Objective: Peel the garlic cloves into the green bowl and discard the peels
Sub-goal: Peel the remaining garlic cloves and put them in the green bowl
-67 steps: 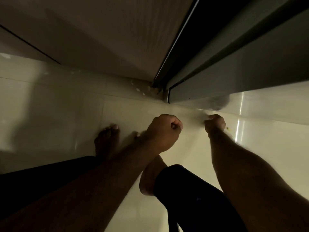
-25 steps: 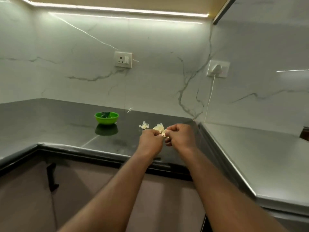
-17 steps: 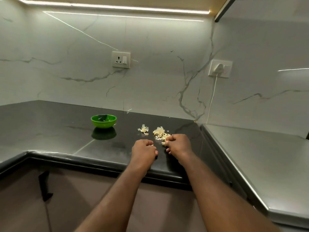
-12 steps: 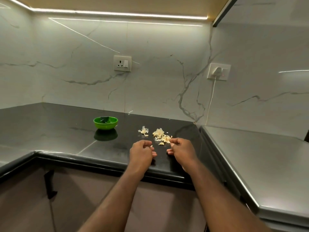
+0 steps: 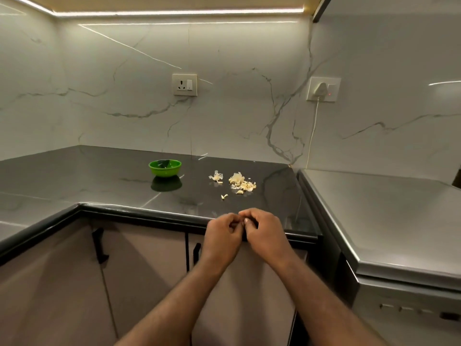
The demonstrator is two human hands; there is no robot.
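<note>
Left hand (image 5: 222, 236): fingers curled, tips meeting those of the right hand; over the near edge of the countertop.
Right hand (image 5: 264, 233): fingers curled, touching the left hand at the fingertips.
Pale piece (image 5: 245, 221): pinched between the two hands; too small to tell clove from peel.
Green bowl (image 5: 165, 168): upright on the black countertop (image 5: 99, 176), far left of the hands; contents not discernible.
Garlic pile (image 5: 243, 183): cloves and skins, right of the bowl, beyond the hands.
Peel clump (image 5: 216, 176): just left of the pile, apart from it.
Loose clove (image 5: 224, 196): nearer than the pile.
Wall socket (image 5: 184, 84): marble backsplash, above the bowl.
Plug (image 5: 321, 89): in the right socket, white cord (image 5: 313, 131) hanging down.
Cabinet doors (image 5: 139, 270): below the counter, black handles.
</note>
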